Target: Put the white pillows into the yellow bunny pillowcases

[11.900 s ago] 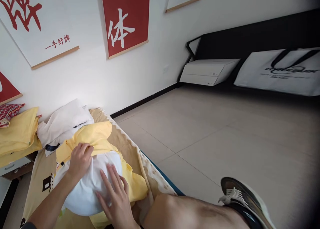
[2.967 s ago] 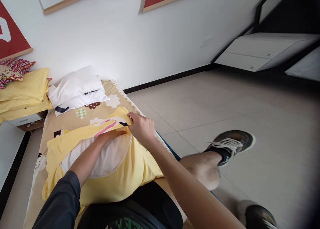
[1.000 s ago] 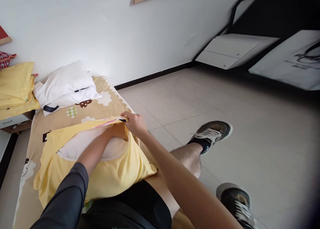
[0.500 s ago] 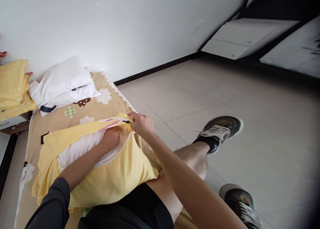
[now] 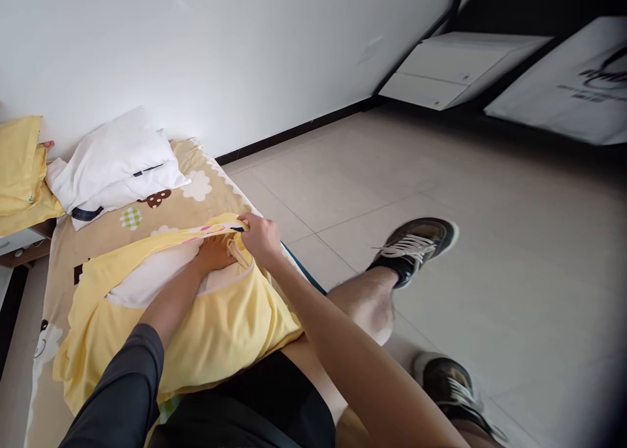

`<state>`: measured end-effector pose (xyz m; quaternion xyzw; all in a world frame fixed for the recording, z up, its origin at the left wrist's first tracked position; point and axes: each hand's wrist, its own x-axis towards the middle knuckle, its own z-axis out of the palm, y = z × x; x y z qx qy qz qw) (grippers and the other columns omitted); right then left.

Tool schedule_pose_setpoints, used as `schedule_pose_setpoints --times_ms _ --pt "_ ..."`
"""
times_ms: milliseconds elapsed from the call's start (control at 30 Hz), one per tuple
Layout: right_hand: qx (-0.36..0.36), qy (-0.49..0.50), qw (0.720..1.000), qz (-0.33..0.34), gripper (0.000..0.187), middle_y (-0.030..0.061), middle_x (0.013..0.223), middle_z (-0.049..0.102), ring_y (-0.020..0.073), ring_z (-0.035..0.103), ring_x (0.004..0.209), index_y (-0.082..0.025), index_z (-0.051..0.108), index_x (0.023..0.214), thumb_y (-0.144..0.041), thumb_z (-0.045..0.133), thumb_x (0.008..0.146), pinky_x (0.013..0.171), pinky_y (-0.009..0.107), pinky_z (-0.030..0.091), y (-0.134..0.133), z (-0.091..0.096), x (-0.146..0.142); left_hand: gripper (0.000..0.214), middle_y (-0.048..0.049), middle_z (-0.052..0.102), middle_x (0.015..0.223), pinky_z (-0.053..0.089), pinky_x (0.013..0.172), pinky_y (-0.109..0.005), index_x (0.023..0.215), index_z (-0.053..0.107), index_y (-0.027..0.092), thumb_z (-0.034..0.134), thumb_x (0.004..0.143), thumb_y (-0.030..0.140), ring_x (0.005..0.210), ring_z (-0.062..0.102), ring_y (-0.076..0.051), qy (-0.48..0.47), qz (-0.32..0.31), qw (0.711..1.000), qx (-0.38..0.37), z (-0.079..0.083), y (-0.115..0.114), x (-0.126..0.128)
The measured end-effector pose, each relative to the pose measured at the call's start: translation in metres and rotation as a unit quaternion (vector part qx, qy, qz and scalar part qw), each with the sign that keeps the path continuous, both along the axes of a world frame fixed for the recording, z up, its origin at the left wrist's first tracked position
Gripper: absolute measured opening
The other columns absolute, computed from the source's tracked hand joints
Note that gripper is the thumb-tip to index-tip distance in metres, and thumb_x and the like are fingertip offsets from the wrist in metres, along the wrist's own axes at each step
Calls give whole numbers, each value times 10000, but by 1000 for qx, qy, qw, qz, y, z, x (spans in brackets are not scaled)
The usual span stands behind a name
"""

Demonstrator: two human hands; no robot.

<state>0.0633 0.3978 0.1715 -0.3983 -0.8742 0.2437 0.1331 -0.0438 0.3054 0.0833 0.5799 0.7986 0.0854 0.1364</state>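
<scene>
A yellow pillowcase (image 5: 230,334) lies across my lap and the bed's edge, its mouth gaping upward around a white pillow (image 5: 155,272). My right hand (image 5: 262,239) pinches the upper rim of that mouth at its right corner, where a pink and dark print shows. Reaching in through the opening, my left hand (image 5: 214,252) lies on the pillow's right end with its fingers stretched out. Its fingertips are partly covered by the yellow cloth.
The bed (image 5: 196,203) has a tan patterned sheet. Near the wall lie white pillows (image 5: 122,151), with yellow pillows (image 5: 18,174) at far left. A white cabinet (image 5: 450,69) and a white bag (image 5: 563,89) are at upper right. My shoes (image 5: 416,242) rest over the tiled floor.
My left hand has gone from curled to stretched fingers inside the opening. The pillowcase rim has come down slightly over it. The whole view has shifted a little.
</scene>
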Motion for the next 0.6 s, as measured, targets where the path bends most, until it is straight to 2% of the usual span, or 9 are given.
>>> schedule_pose_setpoints --times_ms 133,233,367,467,533,600 --pt "-21 -36 999 -28 444 82 859 709 217 605 772 -210 712 1045 -68 482 693 598 274 335 21 -12 -4 777 -109 292 1580 196 1190 -492 1510 240 225 472 863 587 1458 241 -296 -20 -13 999 -24 -16 13 -7" --pt "-29 -42 998 -33 375 78 834 695 220 597 773 -224 725 967 -93 509 690 607 279 321 32 -21 -10 762 -104 287 1584 139 1211 -452 1517 223 199 451 878 547 1480 188 -262 -25 -22 999 -28 -27 19 -7" --pt "-48 -16 998 -29 261 75 821 683 219 592 802 -213 721 842 -114 543 679 646 287 334 40 -33 -20 810 -112 236 1604 117 1215 -469 1523 208 192 468 854 568 1490 154 -274 -36 -15 998 -54 -42 28 -14" --pt "-92 15 996 -12 182 60 818 681 204 594 804 -209 722 853 -233 589 731 652 279 369 52 -51 -22 877 -121 261 1593 158 1202 -504 1517 222 205 505 805 631 1477 194 -303 -48 5 996 -76 -51 38 -24" --pt "-181 61 982 3 260 39 834 688 181 606 792 -224 724 948 -358 622 749 659 263 409 63 -70 -19 897 -110 295 1581 159 1202 -511 1512 236 225 515 782 665 1469 215 -305 -54 13 995 -78 -55 43 -27" --pt "-298 128 946 -18 406 42 880 694 173 622 798 -222 693 1082 -446 616 753 680 265 452 72 -93 -14 893 -87 314 1576 149 1208 -497 1504 264 253 525 766 684 1467 219 -300 -57 18 996 -71 -59 47 -26"
